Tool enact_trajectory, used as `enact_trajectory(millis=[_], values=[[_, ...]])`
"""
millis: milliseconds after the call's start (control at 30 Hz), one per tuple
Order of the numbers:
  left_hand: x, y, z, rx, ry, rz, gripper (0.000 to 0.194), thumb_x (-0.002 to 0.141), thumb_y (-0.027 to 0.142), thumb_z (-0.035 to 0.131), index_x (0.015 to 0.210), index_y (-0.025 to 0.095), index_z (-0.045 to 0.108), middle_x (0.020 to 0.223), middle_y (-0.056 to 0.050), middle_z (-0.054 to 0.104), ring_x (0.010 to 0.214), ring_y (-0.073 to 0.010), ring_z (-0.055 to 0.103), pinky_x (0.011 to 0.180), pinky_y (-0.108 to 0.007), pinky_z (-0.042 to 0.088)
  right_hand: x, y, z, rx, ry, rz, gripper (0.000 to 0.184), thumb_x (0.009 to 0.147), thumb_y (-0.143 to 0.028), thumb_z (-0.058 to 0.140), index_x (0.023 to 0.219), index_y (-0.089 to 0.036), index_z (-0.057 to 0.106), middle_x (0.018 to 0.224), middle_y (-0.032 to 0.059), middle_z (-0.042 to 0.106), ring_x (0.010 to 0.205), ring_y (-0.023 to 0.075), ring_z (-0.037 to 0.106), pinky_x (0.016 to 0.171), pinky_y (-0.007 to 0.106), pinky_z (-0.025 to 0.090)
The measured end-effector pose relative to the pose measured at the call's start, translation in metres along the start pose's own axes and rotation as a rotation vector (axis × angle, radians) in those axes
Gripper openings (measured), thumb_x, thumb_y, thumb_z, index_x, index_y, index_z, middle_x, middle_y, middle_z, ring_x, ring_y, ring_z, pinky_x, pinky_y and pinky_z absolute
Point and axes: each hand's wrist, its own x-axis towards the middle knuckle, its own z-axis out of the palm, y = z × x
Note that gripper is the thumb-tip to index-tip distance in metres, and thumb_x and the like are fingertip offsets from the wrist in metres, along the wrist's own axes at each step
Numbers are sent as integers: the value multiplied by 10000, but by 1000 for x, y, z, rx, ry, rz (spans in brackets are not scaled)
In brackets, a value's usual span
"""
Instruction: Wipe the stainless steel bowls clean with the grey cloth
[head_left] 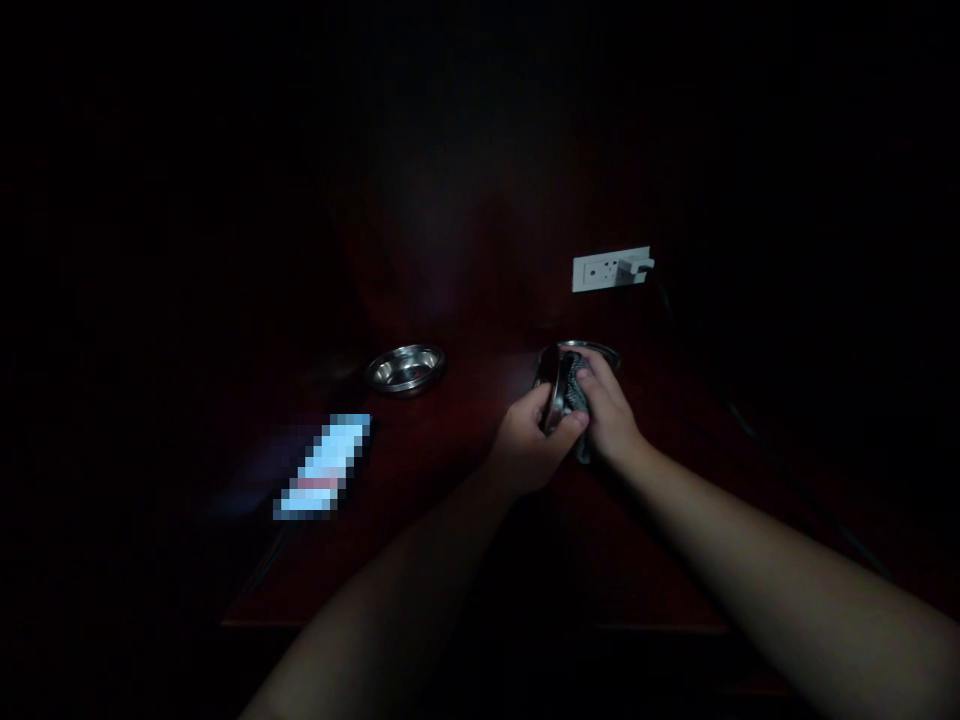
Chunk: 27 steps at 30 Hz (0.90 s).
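My left hand [529,440] grips a shiny metal bowl [556,400] by its rim, tilted up on its side above the dark red table. Against the bowl's inner side, my right hand [609,412] presses a grey-green patterned cloth [579,380], its fingers closed around it. One end of the cloth hangs below the hands. Just behind them, the rim of another metal dish [604,352] shows, mostly covered by my right hand. To the left, a metal bowl [406,370] sits upright on the table.
A lit, pixelated phone-like screen [326,468] lies at the left. At the back right is a white wall socket [611,270] with a plug in it. A thin cable [810,495] runs along the right. The table's front edge [660,628] shows below; the surroundings are very dark.
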Motion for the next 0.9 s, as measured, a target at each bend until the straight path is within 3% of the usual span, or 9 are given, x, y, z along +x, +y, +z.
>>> enact_trajectory(millis=[467,900], values=[[0,-2,1,29,46,55,125,781,274,492,805,153,504,657,23,465,575,-72,397,520,-181,347,3,-5,-2,-35,-59,-33,339,823,-397,441,1130,-263,489,1088,28,520,992,201,492,911,368,367],[-1,-6,0,109,12,38,164,788,321,489,763,159,499,636,24,475,557,-73,399,499,-189,326,11,6,-4,-13,-36,74,287,805,-451,447,1001,-275,562,1010,-10,574,986,191,515,926,352,350]])
